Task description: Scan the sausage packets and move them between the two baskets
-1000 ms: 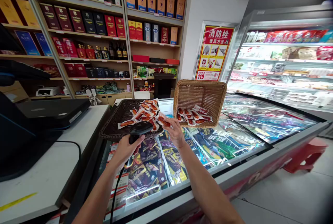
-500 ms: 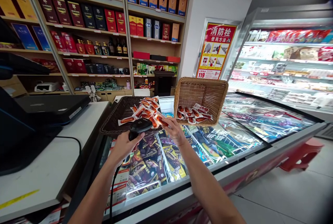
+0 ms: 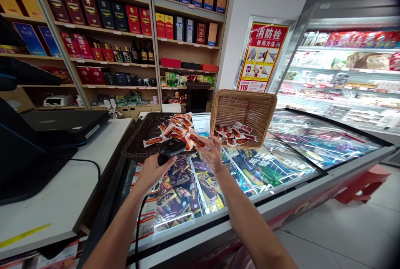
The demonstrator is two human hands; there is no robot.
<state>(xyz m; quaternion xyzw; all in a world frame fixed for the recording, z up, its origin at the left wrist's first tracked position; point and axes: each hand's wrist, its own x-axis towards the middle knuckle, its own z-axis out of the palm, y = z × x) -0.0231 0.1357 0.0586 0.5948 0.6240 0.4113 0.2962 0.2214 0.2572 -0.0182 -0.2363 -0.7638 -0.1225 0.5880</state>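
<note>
My left hand [image 3: 155,170] is wrapped round the handle of a black barcode scanner [image 3: 171,147], its head pointing forward and its cable hanging down below. Between the fingertips of my right hand [image 3: 213,154] is a packaged sausage [image 3: 196,139], held just right of the scanner head. Behind the scanner, a dark brown wicker basket [image 3: 135,140] holds several more sausages in clear wrappers, heaped toward its right side. To the right, a light brown wicker basket [image 3: 235,110] is tilted toward me, with several wrapped sausages lying along its lower side.
Both baskets rest on a glass-topped chest freezer [image 3: 268,202] full of packaged goods. A white counter [image 3: 40,215] with a black device [image 3: 65,123] is at left. Shelves of boxes [image 3: 106,15] line the back, a lit fridge [image 3: 346,77] the right. A red stool [image 3: 362,183] stands on the floor.
The scanner and my left hand have shifted slightly right. My right hand keeps hold of the sausage, which is now slightly farther right and in fuller view. The camera view has shifted a little.
</note>
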